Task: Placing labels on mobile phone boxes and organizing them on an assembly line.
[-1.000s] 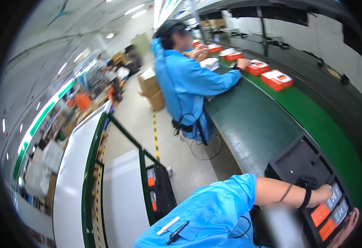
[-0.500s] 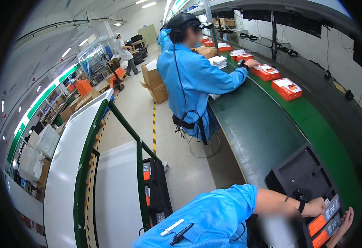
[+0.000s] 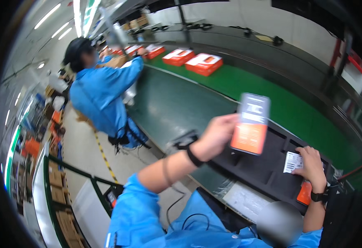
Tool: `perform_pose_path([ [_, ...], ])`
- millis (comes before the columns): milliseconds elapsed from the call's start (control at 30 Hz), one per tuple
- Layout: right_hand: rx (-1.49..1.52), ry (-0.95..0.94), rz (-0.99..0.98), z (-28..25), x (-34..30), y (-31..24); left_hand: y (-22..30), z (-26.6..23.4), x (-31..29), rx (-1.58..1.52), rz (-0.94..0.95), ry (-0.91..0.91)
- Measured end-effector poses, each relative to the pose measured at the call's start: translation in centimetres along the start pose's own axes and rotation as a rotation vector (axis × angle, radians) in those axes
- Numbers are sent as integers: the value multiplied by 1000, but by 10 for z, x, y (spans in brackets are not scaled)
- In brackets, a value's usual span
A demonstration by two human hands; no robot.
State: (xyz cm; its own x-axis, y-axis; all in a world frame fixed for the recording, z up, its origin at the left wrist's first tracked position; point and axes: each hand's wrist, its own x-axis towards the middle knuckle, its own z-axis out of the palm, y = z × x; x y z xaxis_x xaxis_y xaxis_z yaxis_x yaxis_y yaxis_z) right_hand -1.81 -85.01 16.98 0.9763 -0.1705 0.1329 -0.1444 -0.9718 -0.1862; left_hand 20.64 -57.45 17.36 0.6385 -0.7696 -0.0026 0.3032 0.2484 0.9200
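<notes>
My left hand is raised over the work surface, fingers closed on the edge of a smartphone. The phone stands nearly upright, its face grey above and orange below, slightly blurred. Under it lies a black compartmented tray. At the tray's right end my right hand pinches a white barcode label between thumb and fingers; whether the label is stuck to something cannot be made out. By the right wrist an orange-faced piece shows, partly hidden by the hand.
A green conveyor belt carries orange-and-white boxes further off. At the left, a co-worker in blue reaches over the green bench. A white block lies near the tray's front edge. A white board with a green frame stands lower left.
My view has swung right. The left hand has lifted a phone up from the tray area, where both hands were beside two grey-and-orange phones. The right hand now grips the white label.
</notes>
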Motion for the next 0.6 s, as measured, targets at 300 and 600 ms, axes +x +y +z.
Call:
perform_pose_path([
  [300, 248, -122, 98, -29, -13, -22, 53, -176, 111, 257, 74, 460],
  [600, 449, 113, 243, 6, 37, -6, 156, -402, 331, 641, 269, 707],
])
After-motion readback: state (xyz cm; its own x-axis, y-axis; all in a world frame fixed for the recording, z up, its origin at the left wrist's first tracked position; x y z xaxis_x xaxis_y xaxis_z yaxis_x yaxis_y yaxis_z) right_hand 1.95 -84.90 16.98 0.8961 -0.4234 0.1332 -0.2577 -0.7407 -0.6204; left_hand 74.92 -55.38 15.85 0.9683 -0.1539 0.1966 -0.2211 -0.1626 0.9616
